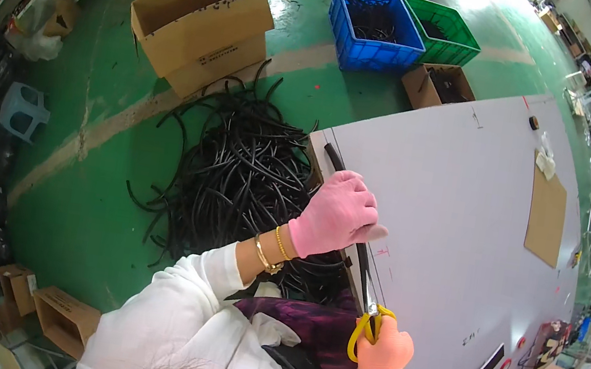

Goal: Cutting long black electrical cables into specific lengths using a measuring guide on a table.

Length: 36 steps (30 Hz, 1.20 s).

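A black tube (332, 156) lies along the left edge of the white table (454, 210). My left hand (338, 216), in a pink glove, is closed over its middle, with the thumb pointing right. My right hand (385, 352), in a peach-orange glove, grips a pair of scissors (356, 339) by the yellow handles. The scissor blades point away from me, beside the tube's near stretch. Whether they touch it I cannot tell. Left of the table, a large tangled heap of black tubes (243, 176) lies on the floor.
Behind the heap stands an open cardboard box (216, 48). A blue crate (345, 42) and a green crate (448, 50) hold dark pieces, near a smaller box (413, 87). On the table lie a brown cardboard sheet (546, 213) and a black phone-like slab (487, 367). A grey-blue stool (23, 110) stands far left.
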Tool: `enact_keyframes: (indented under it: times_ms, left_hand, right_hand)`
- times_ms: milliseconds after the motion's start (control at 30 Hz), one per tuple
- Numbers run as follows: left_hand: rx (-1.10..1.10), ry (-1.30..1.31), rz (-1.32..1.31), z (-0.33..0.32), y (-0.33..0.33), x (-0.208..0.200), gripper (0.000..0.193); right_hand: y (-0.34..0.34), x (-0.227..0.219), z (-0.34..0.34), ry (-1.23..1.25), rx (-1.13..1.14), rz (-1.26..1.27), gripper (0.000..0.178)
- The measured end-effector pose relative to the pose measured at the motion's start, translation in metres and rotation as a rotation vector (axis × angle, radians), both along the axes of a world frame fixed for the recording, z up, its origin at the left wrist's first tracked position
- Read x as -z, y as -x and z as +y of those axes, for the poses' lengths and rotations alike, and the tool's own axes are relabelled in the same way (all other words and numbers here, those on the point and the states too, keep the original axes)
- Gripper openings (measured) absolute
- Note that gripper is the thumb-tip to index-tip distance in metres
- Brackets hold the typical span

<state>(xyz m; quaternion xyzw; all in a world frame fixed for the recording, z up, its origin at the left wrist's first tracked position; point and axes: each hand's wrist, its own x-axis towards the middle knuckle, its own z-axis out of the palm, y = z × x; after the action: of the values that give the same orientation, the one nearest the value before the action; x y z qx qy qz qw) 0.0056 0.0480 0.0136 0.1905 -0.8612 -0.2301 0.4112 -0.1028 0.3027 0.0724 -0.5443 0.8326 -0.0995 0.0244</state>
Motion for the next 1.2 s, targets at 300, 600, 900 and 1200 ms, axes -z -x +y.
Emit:
enact_keyframes:
  times_ms: [300,600,900,1200]
  left_hand:
    - [-0.078,0.069,-0.045,-0.036,0.004,0.007,0.034]
    - [-0.063,0.093,-0.043,-0.042,0.002,0.011,0.035]
    - [-0.037,0.095,-0.073,-0.045,-0.001,0.009,0.034]
    - [0.03,0.073,-0.043,-0.052,0.001,0.008,0.023]
  right_hand:
    - [0.0,0.005,-0.019,-0.006,-0.015,0.019,0.035]
    - [0.0,0.004,-0.024,-0.033,-0.008,0.02,0.032]
    - [-0.001,0.001,-0.027,-0.032,-0.009,0.003,0.032]
    - [-0.004,-0.008,-0.034,-0.006,-0.015,-0.038,0.032]
